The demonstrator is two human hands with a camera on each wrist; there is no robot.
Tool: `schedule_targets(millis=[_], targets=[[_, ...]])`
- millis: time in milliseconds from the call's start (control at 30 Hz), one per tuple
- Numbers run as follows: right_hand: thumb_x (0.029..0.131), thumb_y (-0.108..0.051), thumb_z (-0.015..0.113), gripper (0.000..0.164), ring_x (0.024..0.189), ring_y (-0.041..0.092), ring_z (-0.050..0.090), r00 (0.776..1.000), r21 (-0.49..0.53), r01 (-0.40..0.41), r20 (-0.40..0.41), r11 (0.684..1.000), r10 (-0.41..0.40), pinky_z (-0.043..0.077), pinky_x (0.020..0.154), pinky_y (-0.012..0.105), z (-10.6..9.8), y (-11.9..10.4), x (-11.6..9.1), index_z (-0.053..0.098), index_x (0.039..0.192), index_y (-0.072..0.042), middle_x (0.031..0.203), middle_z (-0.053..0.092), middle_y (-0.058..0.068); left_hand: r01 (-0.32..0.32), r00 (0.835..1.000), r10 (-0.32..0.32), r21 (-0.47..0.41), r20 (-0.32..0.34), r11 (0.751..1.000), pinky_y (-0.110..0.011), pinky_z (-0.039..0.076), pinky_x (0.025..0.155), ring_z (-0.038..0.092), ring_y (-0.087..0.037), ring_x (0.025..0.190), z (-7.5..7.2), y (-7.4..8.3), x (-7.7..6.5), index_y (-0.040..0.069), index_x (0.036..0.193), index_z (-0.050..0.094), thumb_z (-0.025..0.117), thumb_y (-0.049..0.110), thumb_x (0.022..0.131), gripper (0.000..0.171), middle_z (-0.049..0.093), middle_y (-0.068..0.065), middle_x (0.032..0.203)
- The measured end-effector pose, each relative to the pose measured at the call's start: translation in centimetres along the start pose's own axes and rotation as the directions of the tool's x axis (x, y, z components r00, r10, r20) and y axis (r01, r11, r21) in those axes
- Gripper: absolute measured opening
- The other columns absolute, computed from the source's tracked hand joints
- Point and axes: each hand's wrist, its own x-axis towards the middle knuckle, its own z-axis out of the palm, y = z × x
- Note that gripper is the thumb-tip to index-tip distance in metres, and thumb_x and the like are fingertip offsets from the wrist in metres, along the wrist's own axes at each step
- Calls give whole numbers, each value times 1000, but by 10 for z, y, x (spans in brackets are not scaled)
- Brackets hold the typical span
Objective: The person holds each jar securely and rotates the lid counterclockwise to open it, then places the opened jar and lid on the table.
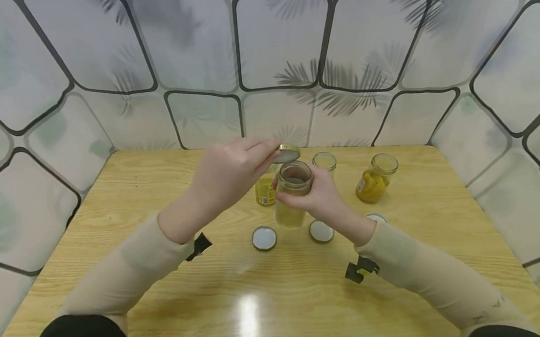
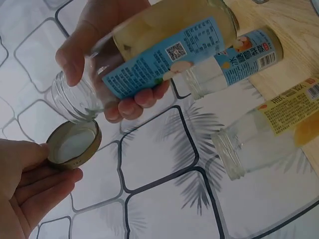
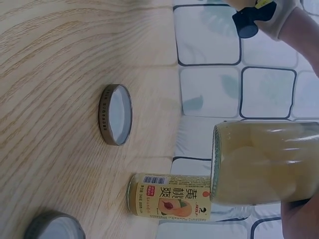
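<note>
My right hand (image 1: 317,192) grips a glass jar (image 1: 291,211) of pale fruit in cloudy liquid, raised over the table with its mouth uncovered. A blue label (image 2: 164,59) shows on its side in the left wrist view. At the jar's rim, my left hand (image 1: 232,166) pinches a gold-edged metal lid (image 2: 75,144) by its edge, white inside facing the mouth. The lid is tilted just above and behind the opening in the head view. My right fingers (image 2: 132,107) wrap round the jar's label and shoulder.
Behind the hands stand a yellow-labelled jar (image 1: 265,192) and another open jar (image 1: 324,160), partly hidden. An open jar of yellow fruit (image 1: 372,182) stands to the right. Lids lie white side up nearby: one left (image 1: 264,238), one central (image 1: 321,231), one by the right wrist (image 1: 377,217).
</note>
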Motion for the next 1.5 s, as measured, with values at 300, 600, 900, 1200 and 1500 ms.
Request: schedule_targets(millis=[300, 600, 900, 1200, 1500], targets=[[86, 4, 79, 32, 94, 5, 73, 999, -4, -34, 0, 999, 34, 59, 93, 22, -3, -2, 0, 69, 116, 10, 107, 74, 31, 18, 1000, -17, 89, -10, 996, -31, 51, 42, 76, -25, 64, 0, -12, -6, 0, 105, 79, 76, 8, 98, 11, 82, -12, 91], [86, 3, 79, 30, 95, 7, 73, 999, -22, -43, -20, 999, 43, 60, 94, 25, -4, -2, 0, 70, 115, 6, 106, 77, 23, 21, 1000, -20, 84, -11, 996, -32, 42, 39, 62, -20, 49, 1, -16, -13, 3, 97, 76, 75, -1, 94, 5, 75, -8, 73], [86, 3, 79, 34, 96, 6, 74, 996, 3, -84, -32, 996, 84, 61, 95, 27, -4, -1, -1, 68, 118, 7, 112, 75, 30, 126, 987, -127, 13, 99, 992, -33, 52, 46, 68, -22, 56, -2, -21, -30, 5, 99, 79, 78, 5, 94, 5, 80, -7, 80], [87, 2, 78, 33, 97, 5, 75, 993, 2, -110, -38, 994, 110, 61, 97, 27, -6, 0, -2, 68, 118, 7, 114, 73, 35, 221, 959, -217, -4, 182, 975, -39, 56, 53, 72, -25, 63, -12, -35, -55, 5, 97, 78, 77, 8, 96, 3, 80, -6, 84], [88, 4, 78, 29, 97, 8, 74, 995, 10, -99, -31, 995, 99, 61, 94, 26, -11, 1, -3, 70, 116, 3, 105, 78, 10, 334, 864, -323, 39, 386, 942, -41, 59, 59, 74, -25, 68, -17, -43, -89, 8, 90, 81, 80, 11, 93, 4, 80, -6, 81]])
